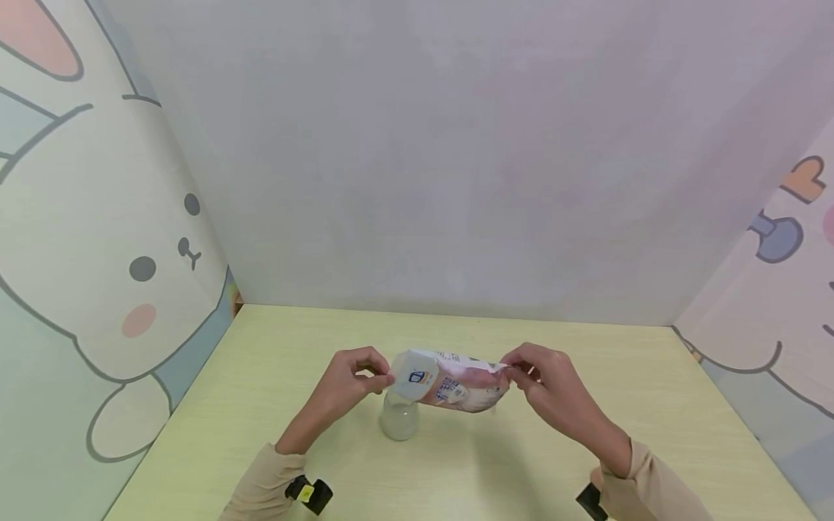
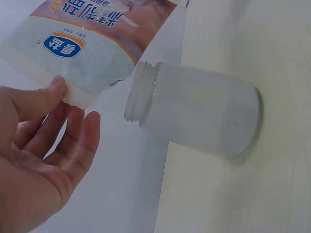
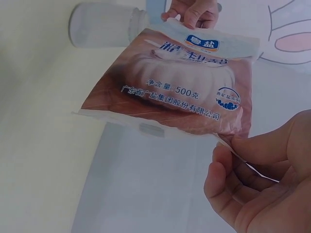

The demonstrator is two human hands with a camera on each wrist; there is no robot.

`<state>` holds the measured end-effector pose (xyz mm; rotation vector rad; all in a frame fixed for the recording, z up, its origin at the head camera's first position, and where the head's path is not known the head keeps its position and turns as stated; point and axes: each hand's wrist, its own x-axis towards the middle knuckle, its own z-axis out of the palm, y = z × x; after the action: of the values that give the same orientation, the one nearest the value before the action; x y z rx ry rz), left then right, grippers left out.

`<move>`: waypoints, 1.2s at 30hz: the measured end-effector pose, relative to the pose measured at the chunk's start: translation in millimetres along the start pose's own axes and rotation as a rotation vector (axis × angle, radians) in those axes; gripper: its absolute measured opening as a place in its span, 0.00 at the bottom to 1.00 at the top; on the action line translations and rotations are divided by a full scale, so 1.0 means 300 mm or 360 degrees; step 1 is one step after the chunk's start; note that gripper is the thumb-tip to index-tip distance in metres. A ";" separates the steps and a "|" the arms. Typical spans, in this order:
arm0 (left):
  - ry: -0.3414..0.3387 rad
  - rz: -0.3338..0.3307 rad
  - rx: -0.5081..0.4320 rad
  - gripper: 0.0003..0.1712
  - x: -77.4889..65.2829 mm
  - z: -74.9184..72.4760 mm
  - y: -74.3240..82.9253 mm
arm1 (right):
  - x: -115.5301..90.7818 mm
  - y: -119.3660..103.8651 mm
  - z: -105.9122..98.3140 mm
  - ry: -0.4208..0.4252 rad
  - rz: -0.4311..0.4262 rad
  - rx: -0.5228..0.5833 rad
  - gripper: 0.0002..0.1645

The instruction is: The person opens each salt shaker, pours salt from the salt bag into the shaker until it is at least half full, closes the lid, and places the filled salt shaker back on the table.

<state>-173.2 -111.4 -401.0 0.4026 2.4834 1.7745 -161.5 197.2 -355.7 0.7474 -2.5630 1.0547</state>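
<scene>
Lower centre in the head view, the left hand point(image 1: 344, 378) and right hand point(image 1: 552, 380) pinch opposite ends of the salt bag point(image 1: 459, 387) over the glass jar point(image 1: 399, 421). Pouring seems in hand; next, the bag's corner probably needs steady aim.

The left hand point(image 1: 355, 376) and right hand point(image 1: 546, 383) pinch, forearms point(image 1: 302, 430) slanting inward.

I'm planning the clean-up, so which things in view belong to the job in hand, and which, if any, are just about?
Part of the job:
Salt bag, held between left hand and right hand
Glass jar, upright beside the bag, no lid on

Just surroundings:
Table, under the jar
Rabbit picture
Grey wall
</scene>
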 end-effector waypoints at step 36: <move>-0.0040 0.0024 -0.0156 0.04 0.018 -0.009 -0.082 | 0.010 -0.034 0.000 0.0009 -0.0033 -0.0044 0.18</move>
<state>-183.2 -120.1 -422.5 0.4353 2.3712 1.8757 -158.5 190.0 -348.5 0.7611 -2.5544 1.0120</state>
